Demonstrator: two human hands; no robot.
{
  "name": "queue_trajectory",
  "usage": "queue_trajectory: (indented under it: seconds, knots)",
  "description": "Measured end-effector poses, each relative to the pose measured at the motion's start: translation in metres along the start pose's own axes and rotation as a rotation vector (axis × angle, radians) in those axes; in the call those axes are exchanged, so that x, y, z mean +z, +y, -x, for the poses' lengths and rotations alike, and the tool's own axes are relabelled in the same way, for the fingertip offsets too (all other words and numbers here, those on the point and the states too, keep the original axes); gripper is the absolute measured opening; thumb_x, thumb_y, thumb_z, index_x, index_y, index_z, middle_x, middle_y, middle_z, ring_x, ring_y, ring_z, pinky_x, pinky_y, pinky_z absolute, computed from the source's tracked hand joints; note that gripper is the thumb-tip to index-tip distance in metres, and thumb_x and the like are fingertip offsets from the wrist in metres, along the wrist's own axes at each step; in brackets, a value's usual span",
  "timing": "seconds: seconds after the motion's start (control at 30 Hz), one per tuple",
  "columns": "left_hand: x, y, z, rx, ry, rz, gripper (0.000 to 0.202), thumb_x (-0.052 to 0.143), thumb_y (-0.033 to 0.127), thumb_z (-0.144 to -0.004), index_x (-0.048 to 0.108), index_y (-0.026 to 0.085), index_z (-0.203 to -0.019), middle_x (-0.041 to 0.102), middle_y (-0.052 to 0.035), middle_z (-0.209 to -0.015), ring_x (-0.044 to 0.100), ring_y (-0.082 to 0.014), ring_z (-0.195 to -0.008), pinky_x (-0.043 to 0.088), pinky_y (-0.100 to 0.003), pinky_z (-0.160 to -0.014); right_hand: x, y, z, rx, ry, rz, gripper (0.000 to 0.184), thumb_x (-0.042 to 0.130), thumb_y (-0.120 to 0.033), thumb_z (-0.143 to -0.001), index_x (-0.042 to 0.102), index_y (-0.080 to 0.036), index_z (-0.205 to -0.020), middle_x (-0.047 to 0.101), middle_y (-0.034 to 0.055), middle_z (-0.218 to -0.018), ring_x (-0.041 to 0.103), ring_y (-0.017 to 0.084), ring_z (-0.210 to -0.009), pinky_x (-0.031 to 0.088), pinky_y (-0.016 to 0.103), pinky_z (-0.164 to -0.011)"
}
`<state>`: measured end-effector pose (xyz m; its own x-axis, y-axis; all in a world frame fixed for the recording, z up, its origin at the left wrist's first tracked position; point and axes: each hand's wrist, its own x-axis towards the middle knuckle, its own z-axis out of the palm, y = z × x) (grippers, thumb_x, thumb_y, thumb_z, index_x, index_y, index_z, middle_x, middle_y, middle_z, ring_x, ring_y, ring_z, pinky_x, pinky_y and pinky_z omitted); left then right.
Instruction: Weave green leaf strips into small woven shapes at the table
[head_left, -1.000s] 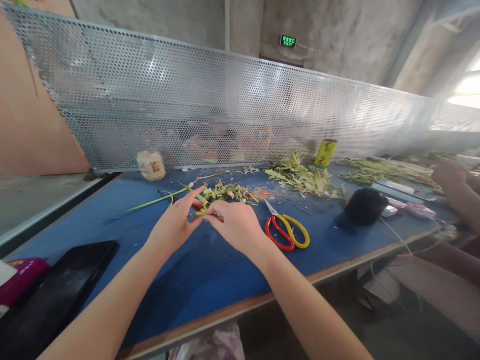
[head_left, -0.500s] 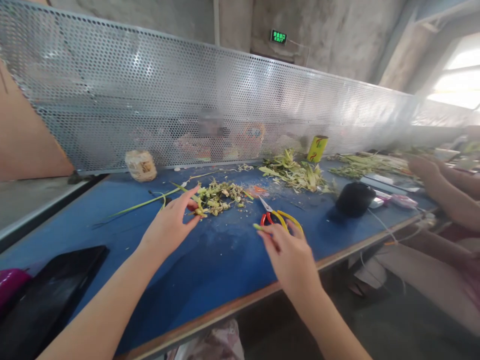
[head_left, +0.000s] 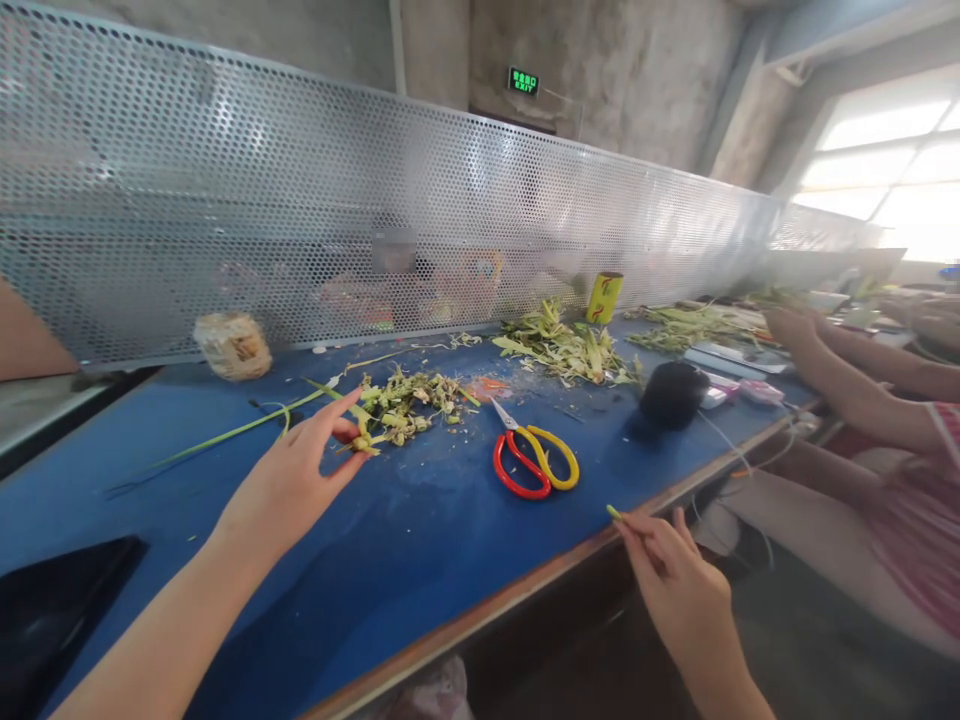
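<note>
My left hand (head_left: pixel 289 475) pinches a yellowish-green plant piece (head_left: pixel 363 440) between thumb and fingers, at the left edge of a heap of trimmed plant bits (head_left: pixel 409 405). Past the table's front edge, my right hand (head_left: pixel 682 575) is closed in a pinch on a short green stem piece (head_left: pixel 614 512), only its tip showing. Between the hands lie scissors (head_left: pixel 512 421) with one red and one yellow handle, blades pointing away; neither hand touches them. A long green stalk (head_left: pixel 240 430) lies behind my left hand.
A perforated metal screen (head_left: pixel 300 220) runs along the back of the blue table (head_left: pixel 420 560). Leaf scraps (head_left: pixel 562 345), a yellow can (head_left: pixel 604 298), a black spool (head_left: pixel 674 395) and a wrapped bundle (head_left: pixel 233 346) stand around. Another person's arm (head_left: pixel 840 370) reaches in from the right.
My right hand has moved right and toward me with the stem piece, away from the scissors, which now show fully. My left hand keeps its pinch. The view has shifted slightly.
</note>
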<state>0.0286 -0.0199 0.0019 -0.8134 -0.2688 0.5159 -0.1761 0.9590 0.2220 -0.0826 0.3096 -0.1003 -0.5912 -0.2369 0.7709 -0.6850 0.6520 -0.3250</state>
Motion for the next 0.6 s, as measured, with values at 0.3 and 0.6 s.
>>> queue_trajectory:
  seconds: [0.3, 0.6]
  knots:
    - [0.002, -0.003, 0.001, 0.015, 0.014, -0.012, 0.053, 0.048, 0.031, -0.077, 0.031, 0.022, -0.126, 0.061, -0.0022, -0.091, 0.059, -0.0173, -0.084, 0.045, -0.032, -0.079, -0.001, 0.016, -0.015, -0.048, -0.094, 0.014, 0.014, 0.043, -0.029, -0.084, 0.051, -0.019, -0.079, 0.063, -0.0046, -0.062, 0.057, 0.010, -0.049, 0.030, 0.049, -0.099]
    - [0.006, -0.007, 0.000, 0.064, 0.025, 0.006, 0.054, 0.050, 0.031, -0.077, 0.031, 0.023, -0.127, 0.061, -0.0020, -0.088, 0.059, -0.0168, -0.082, 0.045, -0.033, -0.081, -0.013, 0.023, -0.053, 0.054, -0.436, 0.086, 0.018, 0.039, -0.030, -0.079, 0.043, -0.021, -0.064, 0.051, -0.0049, -0.045, 0.049, 0.012, -0.041, 0.043, 0.025, -0.053]
